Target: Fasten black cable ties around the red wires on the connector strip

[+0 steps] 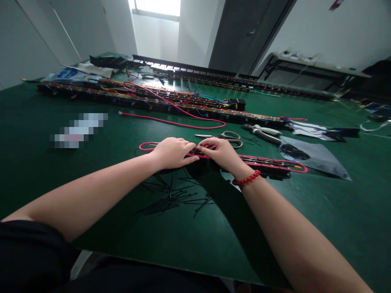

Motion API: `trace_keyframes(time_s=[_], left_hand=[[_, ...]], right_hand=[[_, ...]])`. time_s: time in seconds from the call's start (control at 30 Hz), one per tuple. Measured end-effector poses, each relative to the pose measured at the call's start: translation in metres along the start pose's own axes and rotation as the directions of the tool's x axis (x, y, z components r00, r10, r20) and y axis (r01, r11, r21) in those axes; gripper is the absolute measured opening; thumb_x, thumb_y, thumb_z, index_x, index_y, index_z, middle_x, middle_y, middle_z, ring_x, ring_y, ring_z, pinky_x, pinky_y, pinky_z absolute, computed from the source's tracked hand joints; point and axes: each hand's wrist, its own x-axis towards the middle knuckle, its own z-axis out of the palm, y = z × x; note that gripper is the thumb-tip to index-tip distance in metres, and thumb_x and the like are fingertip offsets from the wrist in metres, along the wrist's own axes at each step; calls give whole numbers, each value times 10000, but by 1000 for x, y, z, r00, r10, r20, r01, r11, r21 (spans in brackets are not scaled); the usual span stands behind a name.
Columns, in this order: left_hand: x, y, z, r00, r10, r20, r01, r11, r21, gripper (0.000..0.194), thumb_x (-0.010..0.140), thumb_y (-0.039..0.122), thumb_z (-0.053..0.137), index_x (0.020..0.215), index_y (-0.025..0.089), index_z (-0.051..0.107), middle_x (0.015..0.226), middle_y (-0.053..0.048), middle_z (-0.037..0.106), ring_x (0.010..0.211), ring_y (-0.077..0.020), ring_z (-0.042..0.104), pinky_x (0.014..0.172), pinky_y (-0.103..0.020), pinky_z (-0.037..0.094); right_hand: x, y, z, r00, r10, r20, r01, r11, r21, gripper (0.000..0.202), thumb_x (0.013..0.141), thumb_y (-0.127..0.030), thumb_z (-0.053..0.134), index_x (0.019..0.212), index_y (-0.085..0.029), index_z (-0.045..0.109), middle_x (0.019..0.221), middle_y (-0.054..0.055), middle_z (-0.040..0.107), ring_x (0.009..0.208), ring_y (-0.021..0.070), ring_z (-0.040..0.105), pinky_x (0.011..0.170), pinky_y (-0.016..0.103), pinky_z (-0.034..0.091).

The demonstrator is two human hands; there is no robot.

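Observation:
A long, dark wiring strip (265,162) with a red cable (301,167) looped round its ends lies across the table in front of me. My left hand (174,153) rests over its left half, fingers curled round it and thumb along the near side. Close by, my right hand (219,151) pinches thumb and forefinger together at the strip's middle. What is between those fingertips is too small to make out. Just behind my right hand are scissors (230,135), partly covered by it. Loose black cable ties (171,201) are scattered on the near side of the strip.
Pliers (265,132) with grey handles lie right of the scissors, near a clear plastic bag (314,156) holding dark pieces. Longer wiring strips (146,101) stretch across the back of the green table (122,228). A loose red cable (171,121) with a ring terminal lies before them.

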Motion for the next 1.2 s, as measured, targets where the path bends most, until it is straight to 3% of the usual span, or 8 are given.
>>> trace_keyframes(time_s=[0.17, 0.3, 0.53, 0.93, 1.2], left_hand=[[-1, -5, -2, 999, 41, 22, -41, 999, 0, 365, 1006, 350, 367, 1169, 157, 631, 1125, -110, 732, 1031, -257, 693, 848, -361, 506], [-2, -8, -2, 997, 66, 35, -66, 998, -9, 397, 944, 407, 495, 1229, 157, 614, 1126, -115, 726, 1037, -267, 685, 831, -350, 510], [-1, -6, 1, 1000, 12, 11, -12, 999, -30, 515, 1010, 586, 396, 1232, 184, 630, 1136, -95, 740, 1042, -246, 691, 836, -327, 498], [-2, 6, 1, 994, -98, -56, 95, 994, -53, 440, 1004, 497, 394, 1147, 205, 691, 1065, -76, 775, 995, -273, 729, 837, -378, 496], [-1, 4, -2, 993, -115, -27, 113, 990, -86, 413, 987, 508, 414, 1194, 246, 657, 1130, -46, 748, 1035, -246, 696, 769, -309, 487]], right_hand=[[0, 0, -1, 1000, -17, 8, 17, 1000, -6, 199, 842, -366, 701, 851, -183, 780, 879, 67, 771, 822, 205, 682, 729, 334, 527], [0, 0, -1, 1000, -15, 9, 15, 1000, -14, 207, 849, -366, 697, 872, -181, 787, 890, 74, 776, 831, 212, 690, 745, 346, 534], [1, -1, -1, 1000, -27, 14, 27, 1000, -9, 208, 841, -375, 704, 859, -185, 787, 894, 75, 779, 844, 215, 698, 731, 340, 543], [-3, -5, -1, 992, -125, -8, 125, 992, -27, 86, 811, -273, 718, 805, -208, 774, 841, 43, 762, 816, 201, 691, 777, 348, 538], [-5, -4, -2, 989, -150, -2, 149, 988, -28, 69, 806, -229, 709, 783, -222, 774, 867, 40, 784, 867, 208, 707, 829, 370, 546]])
